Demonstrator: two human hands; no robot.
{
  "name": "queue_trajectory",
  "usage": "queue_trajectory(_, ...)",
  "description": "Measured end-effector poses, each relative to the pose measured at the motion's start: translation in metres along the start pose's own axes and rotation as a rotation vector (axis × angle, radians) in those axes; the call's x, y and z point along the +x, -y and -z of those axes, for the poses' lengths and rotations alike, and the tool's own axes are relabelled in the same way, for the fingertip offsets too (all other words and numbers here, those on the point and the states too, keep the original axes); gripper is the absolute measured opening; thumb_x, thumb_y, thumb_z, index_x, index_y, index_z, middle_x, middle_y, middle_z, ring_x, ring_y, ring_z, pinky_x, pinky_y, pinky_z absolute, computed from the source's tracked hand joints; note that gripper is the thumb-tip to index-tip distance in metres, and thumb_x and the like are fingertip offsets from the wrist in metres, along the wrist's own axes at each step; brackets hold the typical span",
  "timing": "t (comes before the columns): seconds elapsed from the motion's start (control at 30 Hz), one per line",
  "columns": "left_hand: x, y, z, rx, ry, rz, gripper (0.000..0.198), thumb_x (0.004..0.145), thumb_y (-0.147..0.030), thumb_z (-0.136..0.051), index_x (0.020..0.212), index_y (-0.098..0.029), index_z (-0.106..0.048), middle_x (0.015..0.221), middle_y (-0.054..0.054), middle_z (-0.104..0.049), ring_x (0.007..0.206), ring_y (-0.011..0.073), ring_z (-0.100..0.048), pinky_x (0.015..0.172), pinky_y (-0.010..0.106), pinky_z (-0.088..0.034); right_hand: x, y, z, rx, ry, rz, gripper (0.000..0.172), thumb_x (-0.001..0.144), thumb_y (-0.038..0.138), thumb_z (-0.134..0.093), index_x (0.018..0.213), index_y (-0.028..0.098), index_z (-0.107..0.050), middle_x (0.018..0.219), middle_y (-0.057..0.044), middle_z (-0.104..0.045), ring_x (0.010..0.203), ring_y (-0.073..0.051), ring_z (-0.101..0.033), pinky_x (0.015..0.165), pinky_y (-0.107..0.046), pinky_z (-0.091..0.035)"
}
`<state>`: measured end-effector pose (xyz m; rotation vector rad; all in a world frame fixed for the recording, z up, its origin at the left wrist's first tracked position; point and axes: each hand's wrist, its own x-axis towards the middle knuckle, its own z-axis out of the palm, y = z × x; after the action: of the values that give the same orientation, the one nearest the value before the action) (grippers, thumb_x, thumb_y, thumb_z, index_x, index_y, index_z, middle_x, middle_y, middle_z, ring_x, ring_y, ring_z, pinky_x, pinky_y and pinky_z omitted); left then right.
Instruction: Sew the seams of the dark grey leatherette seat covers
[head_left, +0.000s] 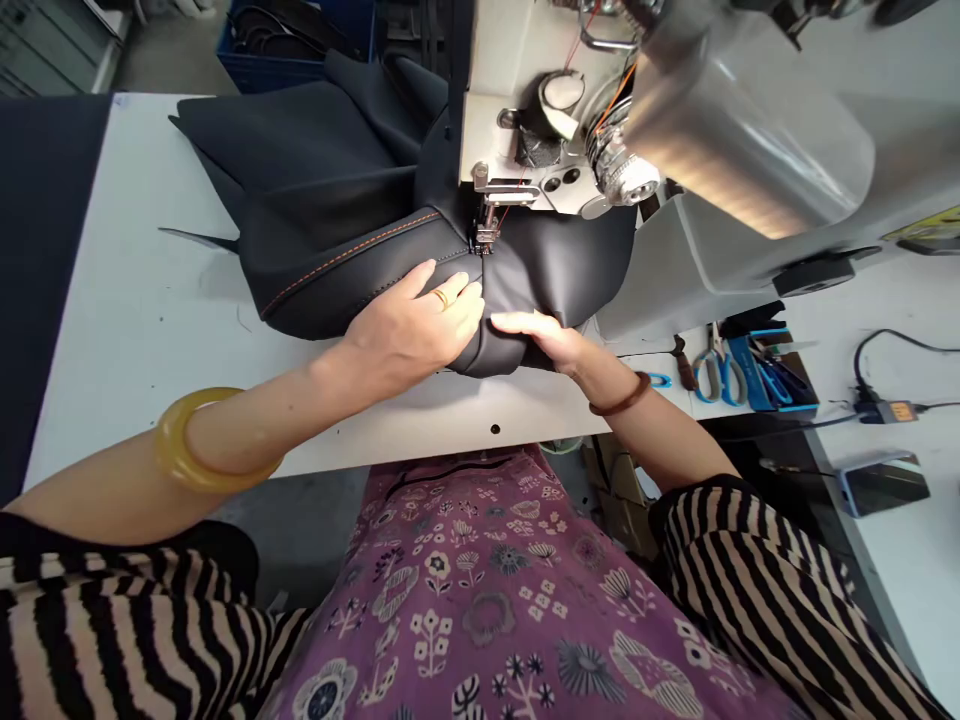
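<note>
A black leather cover [322, 205] with a line of orange stitching lies bunched on the white table, partly beneath the sewing machine [517, 120]. The machine's presser foot [486, 232] rests at a seam in the leather. Just in front of the foot, my left hand [412, 325] lies flat on the cover, fingers stretched toward the seam. My right hand [547, 335] holds the cover's near edge to the right of the seam. Its thumb is on top, while the other fingers are hidden under the leather.
Blue-handled scissors [720, 372] and a blue tray [772, 372] of small tools sit right of the machine. A phone [881, 485] lies at the far right. Behind the white table [187, 330] stands a blue crate [277, 70] with dark pieces inside.
</note>
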<state>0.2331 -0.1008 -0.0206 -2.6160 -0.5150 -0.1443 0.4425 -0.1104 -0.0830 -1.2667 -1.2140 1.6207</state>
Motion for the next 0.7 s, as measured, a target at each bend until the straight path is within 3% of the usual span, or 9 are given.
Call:
queue_trajectory(0.1, -0.003, 0.008, -0.002, -0.044, -0.029, -0.014, 0.045, 0.097, -0.005, -0.029, 0.121, -0.01, -0.066, 0.127, 0.01, -0.07, 0.118, 0.024, -0.066, 0.095, 0.041, -0.057, -0.007, 0.004, -0.006, 0.047, -0.364, 0.173, 0.033, 0.071, 0.053, -0.073, 0.081, 0.022, -0.07, 0.098, -0.003, -0.072, 0.109, -0.021, -0.064, 0.106, -0.041, -0.052)
queue_trajectory(0.17, -0.007, 0.011, -0.005, -0.159, -0.005, 0.031, 0.046, 0.095, -0.006, -0.033, 0.128, -0.014, -0.063, 0.134, 0.008, -0.067, 0.124, 0.0231, -0.063, 0.101, 0.04, -0.055, -0.008, 0.005, -0.007, -0.024, -0.525, 0.267, 0.032, 0.074, 0.053, -0.072, 0.069, 0.022, -0.062, 0.077, -0.002, -0.066, 0.085, -0.02, -0.066, 0.086, -0.038, -0.059)
queue_trajectory(0.23, -0.009, 0.011, -0.009, -0.275, 0.032, 0.104, 0.048, 0.092, -0.007, -0.038, 0.133, -0.016, -0.061, 0.139, 0.008, -0.063, 0.129, 0.024, -0.06, 0.104, 0.041, -0.053, -0.006, 0.007, -0.005, -0.076, -0.541, 0.297, 0.035, 0.075, 0.048, -0.072, 0.059, 0.023, -0.053, 0.058, 0.001, -0.055, 0.059, -0.015, -0.058, 0.07, -0.035, -0.057)
queue_trajectory(0.3, -0.009, 0.011, -0.012, -0.328, 0.041, 0.133, 0.05, 0.089, -0.006, -0.04, 0.134, -0.014, -0.06, 0.14, 0.01, -0.062, 0.13, 0.0262, -0.059, 0.103, 0.043, -0.053, -0.004, 0.009, -0.001, -0.087, -0.521, 0.317, 0.036, 0.076, 0.041, -0.072, 0.054, 0.023, -0.05, 0.05, 0.005, -0.049, 0.047, -0.011, -0.048, 0.062, -0.032, -0.054)
queue_trajectory(0.57, -0.002, 0.016, -0.012, -0.128, 0.011, 0.055, 0.048, 0.089, -0.004, -0.036, 0.127, -0.012, -0.063, 0.127, 0.009, -0.07, 0.12, 0.0245, -0.065, 0.09, 0.04, -0.056, 0.003, 0.019, 0.006, -0.1, -0.492, 0.324, 0.031, 0.076, 0.026, -0.065, 0.049, 0.021, -0.052, 0.044, 0.005, -0.048, 0.046, -0.009, -0.046, 0.057, -0.027, -0.048)
queue_trajectory(0.7, 0.003, 0.023, -0.013, -0.212, 0.058, 0.102, 0.053, 0.082, -0.004, -0.041, 0.13, -0.014, -0.061, 0.13, 0.01, -0.069, 0.12, 0.0267, -0.064, 0.089, 0.041, -0.055, 0.011, 0.029, 0.009, -0.107, -0.457, 0.295, 0.034, 0.079, 0.021, -0.062, 0.047, 0.02, -0.052, 0.042, 0.006, -0.045, 0.046, -0.008, -0.043, 0.063, -0.026, -0.047)
